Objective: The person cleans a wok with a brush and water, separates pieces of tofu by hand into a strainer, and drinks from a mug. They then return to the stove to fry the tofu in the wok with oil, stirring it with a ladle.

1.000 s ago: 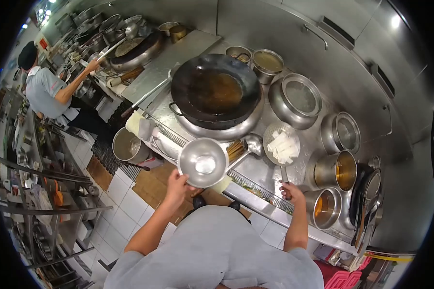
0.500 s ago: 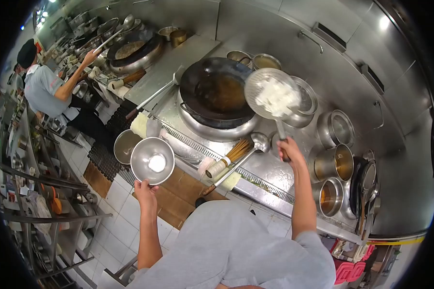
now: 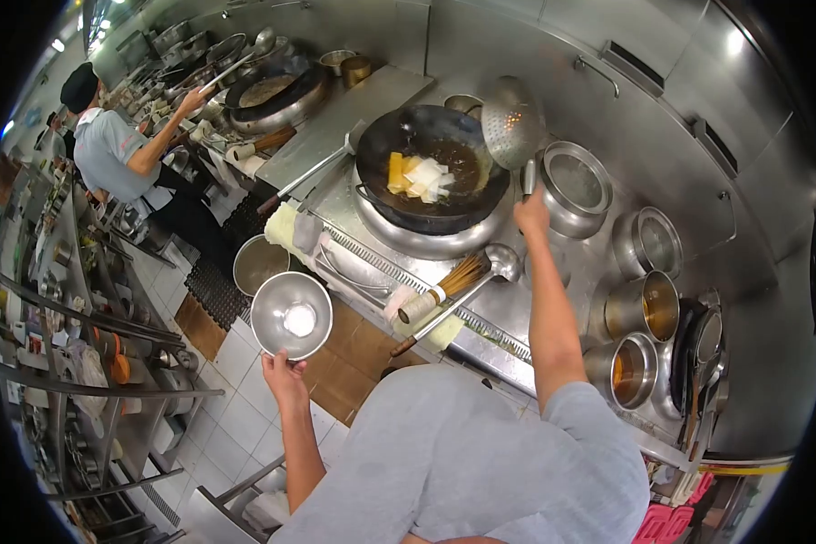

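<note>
My left hand [image 3: 285, 374] grips the rim of a steel bowl [image 3: 270, 313], which has a small white patch at its bottom. In my right hand [image 3: 532, 213] is the handle of a perforated strainer [image 3: 511, 122], tipped up at the right edge of the black wok [image 3: 381, 150]. The strainer's face holds no food. White and yellow pieces [image 3: 421, 179] lie in dark liquid in the wok, which sits on a round steel burner ring [image 3: 381, 238].
A ladle [image 3: 502, 263] and a bamboo brush [image 3: 458, 279] lie along the stove's front edge. Steel pots [image 3: 627, 308] with orange liquid stand at right. At the left, a co-worker [image 3: 118, 150] holds a long-handled tool over another wok [image 3: 272, 91]. Shelves [image 3: 72, 390] line the left side.
The white pieces have gone from the strainer into the wok. My right hand has moved up and tipped the strainer over. My left hand still holds the bowl.
</note>
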A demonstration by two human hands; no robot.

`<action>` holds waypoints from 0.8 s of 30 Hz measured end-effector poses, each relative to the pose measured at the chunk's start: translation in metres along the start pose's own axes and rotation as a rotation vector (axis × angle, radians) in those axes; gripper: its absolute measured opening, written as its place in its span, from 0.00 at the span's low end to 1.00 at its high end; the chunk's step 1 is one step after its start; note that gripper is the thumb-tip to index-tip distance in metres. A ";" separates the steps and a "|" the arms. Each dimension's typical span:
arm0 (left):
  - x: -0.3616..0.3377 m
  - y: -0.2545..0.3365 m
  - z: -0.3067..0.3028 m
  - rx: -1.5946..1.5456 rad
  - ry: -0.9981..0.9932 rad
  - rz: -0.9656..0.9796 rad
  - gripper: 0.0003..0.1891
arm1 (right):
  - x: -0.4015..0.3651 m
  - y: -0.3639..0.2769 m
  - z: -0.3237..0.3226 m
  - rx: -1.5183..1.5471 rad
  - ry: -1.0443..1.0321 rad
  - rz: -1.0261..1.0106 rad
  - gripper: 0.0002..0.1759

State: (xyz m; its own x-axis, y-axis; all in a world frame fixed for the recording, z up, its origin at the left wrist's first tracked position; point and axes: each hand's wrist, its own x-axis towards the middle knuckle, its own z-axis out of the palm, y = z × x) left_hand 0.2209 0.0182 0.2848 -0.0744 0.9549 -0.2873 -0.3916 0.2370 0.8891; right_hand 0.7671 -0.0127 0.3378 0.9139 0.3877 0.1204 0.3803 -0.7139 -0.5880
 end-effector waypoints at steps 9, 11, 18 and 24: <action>-0.028 -0.047 0.040 -0.086 -0.051 -0.213 0.15 | -0.150 0.176 0.000 1.265 -0.499 0.528 0.09; -0.039 -0.041 0.060 -0.033 -0.080 -0.169 0.10 | -0.174 0.214 0.001 1.187 -0.512 0.587 0.07; -0.076 -0.030 0.075 0.066 0.005 0.034 0.07 | -0.133 0.365 0.044 0.941 -0.590 0.683 0.09; -0.146 -0.051 0.018 -0.002 0.324 -0.052 0.09 | -0.068 0.294 0.015 -0.568 0.001 -0.308 0.27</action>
State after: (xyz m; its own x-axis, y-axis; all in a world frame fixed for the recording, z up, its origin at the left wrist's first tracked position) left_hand 0.2683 -0.1306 0.2876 -0.3418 0.8351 -0.4311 -0.4045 0.2834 0.8695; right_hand 0.8147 -0.2399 0.1444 0.7508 0.6239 0.2171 0.6410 -0.7675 -0.0113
